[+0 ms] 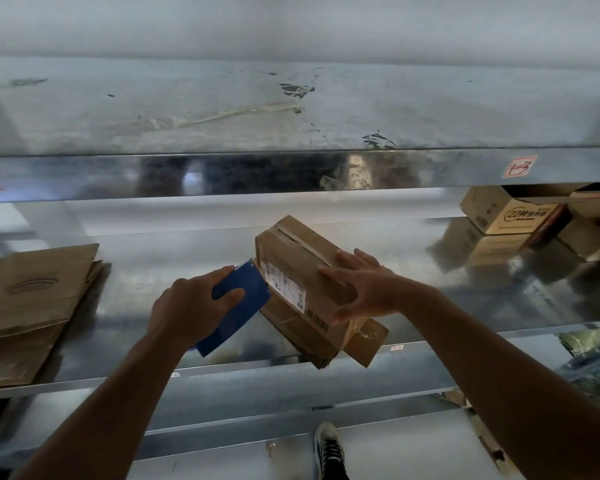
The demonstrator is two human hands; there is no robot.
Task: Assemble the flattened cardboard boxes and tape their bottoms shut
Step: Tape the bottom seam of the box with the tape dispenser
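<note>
One box (291, 258) between bags (32, 296) and carton (510, 213)

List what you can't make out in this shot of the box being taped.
Head view only.
Roll inside the blue tape dispenser: hidden by its shell and the left hand.
Label print on the cardboard box: too small and blurred.
Near end of that box's taped seam: covered by the right hand.
Extent of the flattened cardboard stack: cut off by the left edge.
Boxes beyond the printed box: cut off by the right edge.
</note>
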